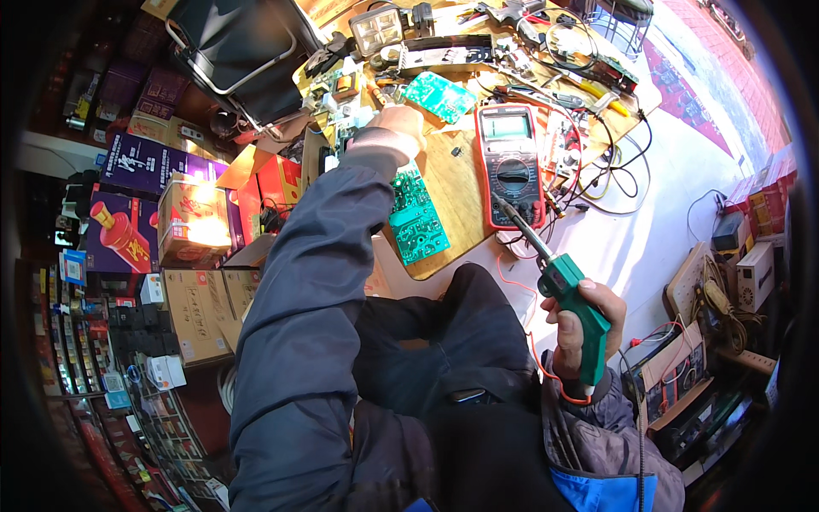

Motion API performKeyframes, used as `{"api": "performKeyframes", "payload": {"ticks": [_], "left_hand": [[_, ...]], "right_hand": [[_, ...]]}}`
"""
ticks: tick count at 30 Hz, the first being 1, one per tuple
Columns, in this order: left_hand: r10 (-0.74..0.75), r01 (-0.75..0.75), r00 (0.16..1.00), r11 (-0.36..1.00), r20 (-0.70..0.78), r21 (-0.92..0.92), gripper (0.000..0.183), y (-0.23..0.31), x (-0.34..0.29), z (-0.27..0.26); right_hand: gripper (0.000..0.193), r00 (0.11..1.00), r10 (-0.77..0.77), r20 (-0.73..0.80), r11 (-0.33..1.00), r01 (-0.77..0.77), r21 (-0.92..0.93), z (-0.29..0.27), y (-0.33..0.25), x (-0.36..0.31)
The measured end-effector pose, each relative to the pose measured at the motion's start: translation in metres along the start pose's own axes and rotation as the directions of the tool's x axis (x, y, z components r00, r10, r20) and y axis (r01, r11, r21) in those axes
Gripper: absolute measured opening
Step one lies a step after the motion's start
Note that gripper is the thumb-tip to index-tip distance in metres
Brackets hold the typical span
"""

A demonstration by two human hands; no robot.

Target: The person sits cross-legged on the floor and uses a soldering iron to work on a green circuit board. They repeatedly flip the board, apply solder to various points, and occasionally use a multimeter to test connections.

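My right hand (606, 305) is wrapped round the green pistol-style handle of a soldering iron (561, 277), whose metal tip points up and left toward the lower part of a red-and-black multimeter (512, 149). An orange cord leaves the handle's lower end. My left hand (399, 130) reaches over the left side of the table, among loose electronic parts; glare and its own back hide most of its fingers. Below that wrist lies a green circuit board (420, 224), partly covered by my sleeve. Another, paler green board (440, 96) lies just beyond the left hand.
The wooden table (455, 200) carries a square LED lamp (376, 31), a long metal housing (446, 55) and tangled test leads on the right. A black folding chair (235, 51) stands at the far left. Cartons (193, 220) are stacked at left; an open box (674, 371) sits at right.
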State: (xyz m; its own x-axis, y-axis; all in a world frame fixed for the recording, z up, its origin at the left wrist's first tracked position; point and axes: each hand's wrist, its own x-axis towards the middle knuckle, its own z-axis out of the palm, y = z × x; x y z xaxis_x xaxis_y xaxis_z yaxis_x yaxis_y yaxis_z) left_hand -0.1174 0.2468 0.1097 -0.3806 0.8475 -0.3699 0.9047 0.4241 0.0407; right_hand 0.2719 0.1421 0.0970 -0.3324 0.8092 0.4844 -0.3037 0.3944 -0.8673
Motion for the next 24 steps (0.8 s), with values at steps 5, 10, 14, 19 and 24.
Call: {"api": "performKeyframes", "payload": {"ticks": [5,10,14,19,24], "left_hand": [[0.049,-0.047,0.998,0.998,-0.039,0.037,0.037,0.011,-0.012,-0.005],[-0.006,-0.003,0.996,0.996,-0.095,-0.086,0.028,0.009,-0.027,-0.011],[0.1,-0.319,0.901,0.813,-0.423,-0.487,0.014,-0.007,-0.056,-0.021],[-0.094,-0.48,0.836,0.351,-0.541,-0.804,0.01,-0.017,-0.173,0.005],[-0.403,-0.245,0.85,0.27,-0.34,-0.931,0.013,0.003,-0.256,0.066]], "right_hand": [[0.043,0.998,0.062,0.001,0.998,-0.062,-0.023,-0.002,-0.001,0.002],[0.044,0.998,0.049,0.027,0.999,-0.049,-0.001,-0.002,0.001,0.003],[0.044,0.998,0.061,0.021,0.998,-0.061,-0.002,-0.004,0.0,0.0],[0.043,0.997,0.065,0.048,0.998,-0.066,0.02,-0.002,0.002,-0.007],[0.043,0.986,0.024,0.167,1.0,-0.027,0.015,0.009,0.002,-0.016]]}}
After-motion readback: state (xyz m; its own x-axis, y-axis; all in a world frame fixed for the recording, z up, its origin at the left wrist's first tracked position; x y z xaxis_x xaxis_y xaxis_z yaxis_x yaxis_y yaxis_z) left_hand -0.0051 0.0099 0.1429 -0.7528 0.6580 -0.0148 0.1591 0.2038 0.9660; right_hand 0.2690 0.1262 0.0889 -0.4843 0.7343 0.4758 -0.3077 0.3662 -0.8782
